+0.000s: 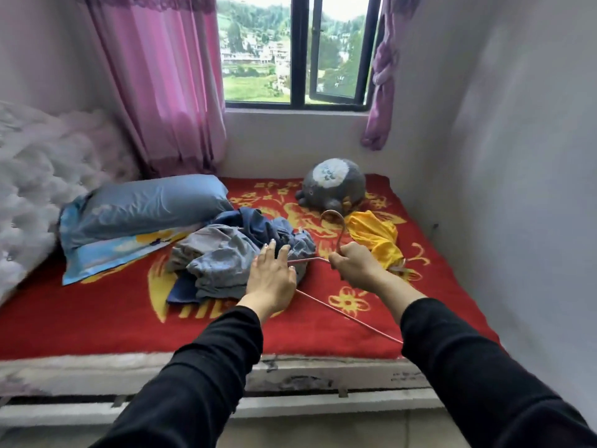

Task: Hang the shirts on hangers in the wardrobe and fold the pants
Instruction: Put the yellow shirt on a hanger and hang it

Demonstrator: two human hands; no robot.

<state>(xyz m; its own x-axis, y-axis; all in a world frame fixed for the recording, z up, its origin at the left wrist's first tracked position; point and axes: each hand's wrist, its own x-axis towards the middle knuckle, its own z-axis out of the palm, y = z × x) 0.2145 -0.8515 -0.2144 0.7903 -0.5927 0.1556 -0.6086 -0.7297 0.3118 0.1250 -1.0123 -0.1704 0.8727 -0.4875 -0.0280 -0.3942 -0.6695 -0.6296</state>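
A heap of grey and dark blue clothes (226, 260) lies in the middle of the red blanket (97, 318) on the bed. My left hand (271, 279) rests flat on the heap's right edge, fingers spread, holding nothing. My right hand (355, 263) is closed around the neck of a thin pink wire hanger (339, 305); its hook curls up above my fist and one arm slants down toward my right sleeve. A yellow garment (378, 237) lies crumpled just behind my right hand.
A blue pillow (145, 211) sits left of the clothes, with a white fluffy quilt (38, 189) beyond it. A grey plush toy (332, 185) lies at the back under the window. Pink curtains hang on both sides. A wall runs close along the right.
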